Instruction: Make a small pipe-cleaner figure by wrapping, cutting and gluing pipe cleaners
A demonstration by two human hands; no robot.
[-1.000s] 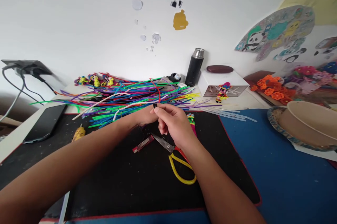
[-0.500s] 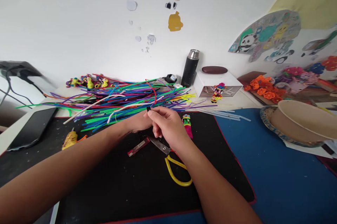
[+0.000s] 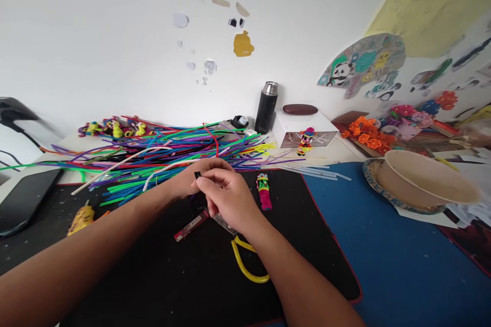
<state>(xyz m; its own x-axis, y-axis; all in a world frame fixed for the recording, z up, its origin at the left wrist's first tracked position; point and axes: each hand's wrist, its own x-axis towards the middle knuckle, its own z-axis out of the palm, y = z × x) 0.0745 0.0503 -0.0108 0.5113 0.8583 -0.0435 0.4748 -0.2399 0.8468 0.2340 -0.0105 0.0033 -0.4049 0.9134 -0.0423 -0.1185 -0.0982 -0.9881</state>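
Both hands meet over the black mat (image 3: 184, 276). My right hand (image 3: 226, 196) pinches a short black pipe cleaner piece (image 3: 197, 175) between thumb and fingers. My left hand (image 3: 194, 176) sits just behind it, fingers closed on the same small piece, partly hidden by the right hand. A red pipe cleaner (image 3: 215, 144) arches up from the hands into the pile of coloured pipe cleaners (image 3: 161, 155). Scissors with yellow handles (image 3: 245, 265) lie under my right wrist. A small red case (image 3: 188, 226) lies beside them.
A small pink and green figure (image 3: 264, 191) lies right of the hands. A yellow glue gun (image 3: 81, 217) and a phone (image 3: 23, 199) lie at the left. A black flask (image 3: 266, 107), a white box (image 3: 305, 125), clear glue sticks (image 3: 314, 169) and a tan bowl (image 3: 422, 181) stand further off.
The view has swung right and down, so everything sits further left in frame. Both hands stay together on the black piece, drawn slightly nearer to me.
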